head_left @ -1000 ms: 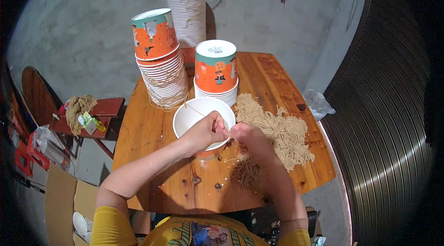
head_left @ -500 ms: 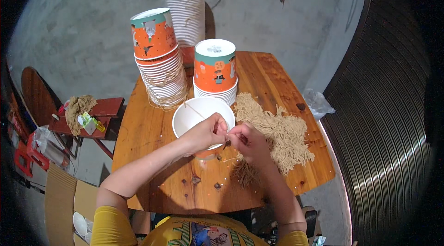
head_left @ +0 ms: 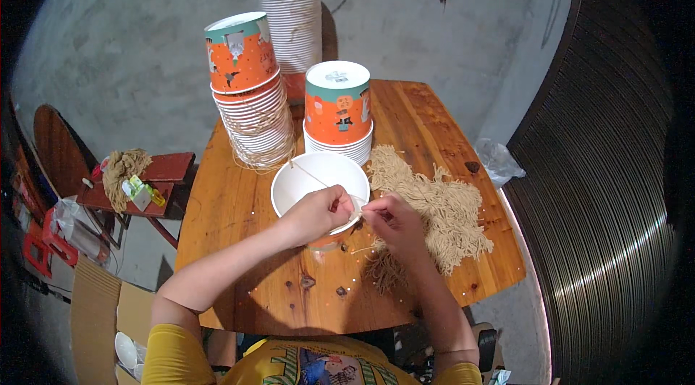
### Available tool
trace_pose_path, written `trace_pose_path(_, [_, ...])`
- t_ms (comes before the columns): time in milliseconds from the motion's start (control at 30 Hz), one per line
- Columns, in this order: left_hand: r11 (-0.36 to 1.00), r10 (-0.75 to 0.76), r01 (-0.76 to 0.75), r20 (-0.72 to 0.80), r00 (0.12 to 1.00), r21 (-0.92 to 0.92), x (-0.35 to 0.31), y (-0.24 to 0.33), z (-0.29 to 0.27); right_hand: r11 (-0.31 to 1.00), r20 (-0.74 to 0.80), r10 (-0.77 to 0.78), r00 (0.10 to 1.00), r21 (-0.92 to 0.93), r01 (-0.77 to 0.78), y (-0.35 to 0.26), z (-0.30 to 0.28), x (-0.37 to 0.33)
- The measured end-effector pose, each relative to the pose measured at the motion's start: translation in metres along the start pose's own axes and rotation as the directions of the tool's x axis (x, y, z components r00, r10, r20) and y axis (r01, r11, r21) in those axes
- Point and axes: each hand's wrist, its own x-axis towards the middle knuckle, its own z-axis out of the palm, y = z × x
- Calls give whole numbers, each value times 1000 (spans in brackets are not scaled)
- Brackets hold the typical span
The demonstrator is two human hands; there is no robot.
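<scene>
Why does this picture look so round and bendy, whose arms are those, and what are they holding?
There's no robot here, just a person in yellow sleeves. The camera sits on their head and looks down, so you see almost what they see. Its very wide lens bends straight edges.

On the wooden table stands an open paper tub, white inside. Behind it are a stack wound with thin loops and a shorter stack, both topped by an upside-down orange-and-green tub. To the right lies a pile of tan cords.

The left hand holds a cord stretching across the open tub. The right hand pinches its fingers together near the rim, but whatever's between them is too small to tell.
</scene>
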Motion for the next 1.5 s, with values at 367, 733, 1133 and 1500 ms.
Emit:
trace_pose_path(367, [1000,18,-19,-53,998,-18,-1,1,5,962,37,-120,992,-243,125,-13,2,2])
trace_pose_path(733, [938,229,-163,-194,954,305,-10,14,10,916,94,-206,974,-333,226,-7,-1,-3])
trace_pose_path(1133, [862,339,-215,-208,918,459,-16,7,4,945,130,-73,989,-309,110,-20,-10,-16])
trace_pose_path(1500, [726,502,-384,-56,863,571,-45,-3,1,905,54,-178,982,-384,185,-39,-7,13])
